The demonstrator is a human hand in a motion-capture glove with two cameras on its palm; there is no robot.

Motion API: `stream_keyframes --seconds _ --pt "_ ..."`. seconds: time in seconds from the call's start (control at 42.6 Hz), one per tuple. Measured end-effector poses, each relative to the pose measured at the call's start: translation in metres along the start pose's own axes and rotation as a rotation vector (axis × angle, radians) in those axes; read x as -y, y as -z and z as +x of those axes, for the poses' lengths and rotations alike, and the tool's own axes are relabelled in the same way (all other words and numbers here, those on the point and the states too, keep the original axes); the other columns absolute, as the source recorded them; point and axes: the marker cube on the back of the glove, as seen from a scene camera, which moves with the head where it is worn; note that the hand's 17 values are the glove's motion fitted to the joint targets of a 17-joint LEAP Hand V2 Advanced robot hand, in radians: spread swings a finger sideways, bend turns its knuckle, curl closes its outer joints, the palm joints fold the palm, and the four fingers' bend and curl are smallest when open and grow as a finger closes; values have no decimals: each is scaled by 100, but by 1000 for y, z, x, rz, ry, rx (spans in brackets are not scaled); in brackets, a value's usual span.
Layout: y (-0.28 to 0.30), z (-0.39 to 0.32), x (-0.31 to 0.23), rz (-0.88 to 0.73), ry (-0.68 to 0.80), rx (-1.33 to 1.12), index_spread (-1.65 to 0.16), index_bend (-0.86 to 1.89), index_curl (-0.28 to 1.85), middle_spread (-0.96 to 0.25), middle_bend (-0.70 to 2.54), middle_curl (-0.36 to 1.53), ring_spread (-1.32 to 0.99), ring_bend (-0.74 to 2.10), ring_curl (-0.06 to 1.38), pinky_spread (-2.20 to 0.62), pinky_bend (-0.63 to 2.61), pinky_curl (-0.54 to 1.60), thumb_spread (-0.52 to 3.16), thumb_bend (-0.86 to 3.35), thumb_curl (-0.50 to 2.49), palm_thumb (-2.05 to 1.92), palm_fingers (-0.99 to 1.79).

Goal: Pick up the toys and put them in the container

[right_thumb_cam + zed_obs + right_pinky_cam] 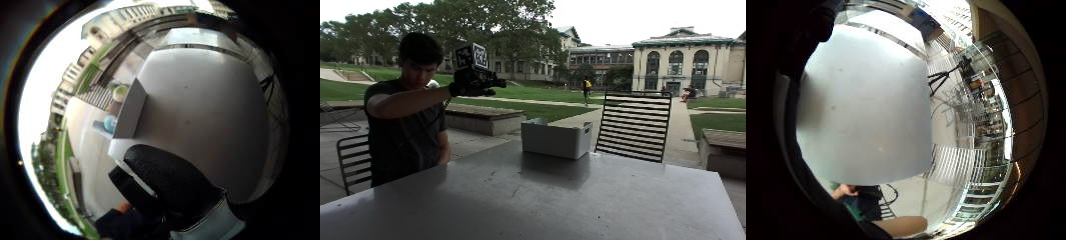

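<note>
A person sits at the far left side of a grey table (539, 200), outdoors on a paved terrace. The gloved right hand (472, 86) is raised high, about level with the person's head, at the end of an arm stretched out over the table's left edge, well above the surface and up and to the left of the container (557, 137). From the outside view the hands' fingers look curled in on themselves; in the thumb side palm view a black gloved finger (172, 182) bends across in front of the camera, and nothing shows between the fingers. No toy is visible in that hand, so it appears closed on nothing.

The container is a pale grey rectangular bin with an open top, standing upright on the far part of the table near its back edge. In the thumb side palm view it (129, 110) stands near a corner of the table, with round blue and green shapes (110, 123) just past it that are too small to name. Its inside cannot be seen from any view.

A black slatted chair (633, 125) stands behind the table beside the container, and another dark chair (353, 160) is behind the person
</note>
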Motion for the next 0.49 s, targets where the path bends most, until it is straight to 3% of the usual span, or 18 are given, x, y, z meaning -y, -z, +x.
stream_keyframes --seconds 0.235,0.493 --pt "-32 78 -26 -60 -51 0 -20 19 39 -2 18 41 -23 31 26 -16 71 27 101 -11 14 -16 -2" --pt "-45 106 -53 -84 -80 7 -18 18 40 -2 18 40 -24 30 27 -16 68 29 101 -11 12 -16 -1"
